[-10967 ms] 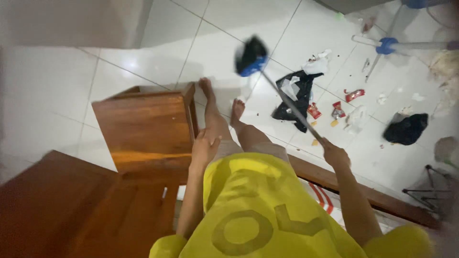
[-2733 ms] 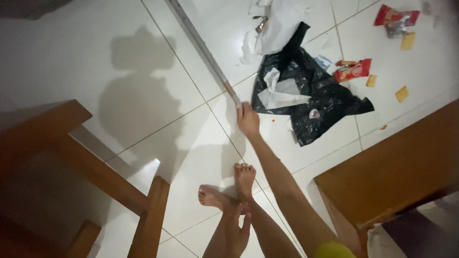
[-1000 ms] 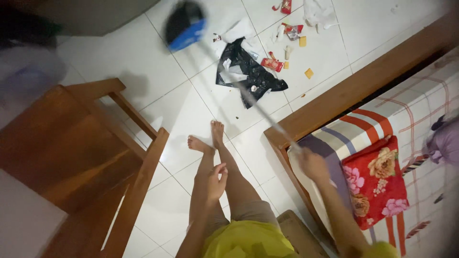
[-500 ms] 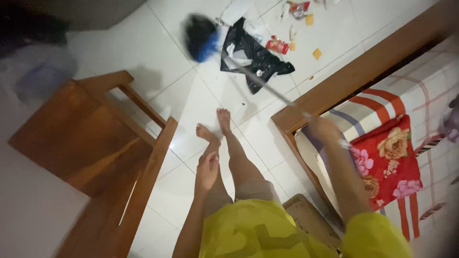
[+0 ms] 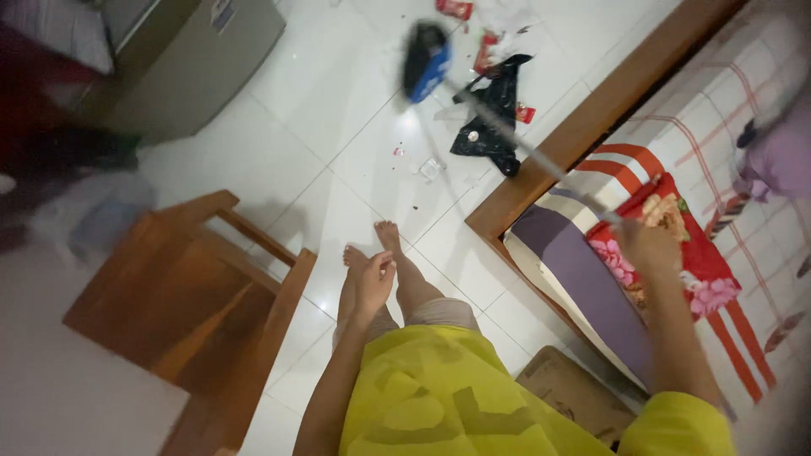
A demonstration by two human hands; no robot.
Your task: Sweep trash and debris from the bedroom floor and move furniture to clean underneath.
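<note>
My right hand [image 5: 649,245] grips the end of a long metal broom handle [image 5: 524,143] that slants up and left to a black and blue broom head [image 5: 425,61], blurred above the white tiled floor. The head is beside a crumpled black plastic bag [image 5: 492,118] with red wrappers [image 5: 484,51] and paper scraps around it. My left hand [image 5: 373,283] hangs loose and holds nothing, fingers apart, over my bare legs and feet [image 5: 376,245]. I wear a yellow shirt.
A wooden-framed bed [image 5: 591,110] with a striped mattress and a red flowered pillow [image 5: 676,245] is at the right. A wooden chair [image 5: 194,287] stands at the left. A grey cabinet [image 5: 186,59] is at the upper left. A cardboard piece [image 5: 574,393] lies by the bed.
The view has swung so the bed and trash sit further up and right. The broom head has moved right, past the black bag. My right hand drew back over the pillow.
</note>
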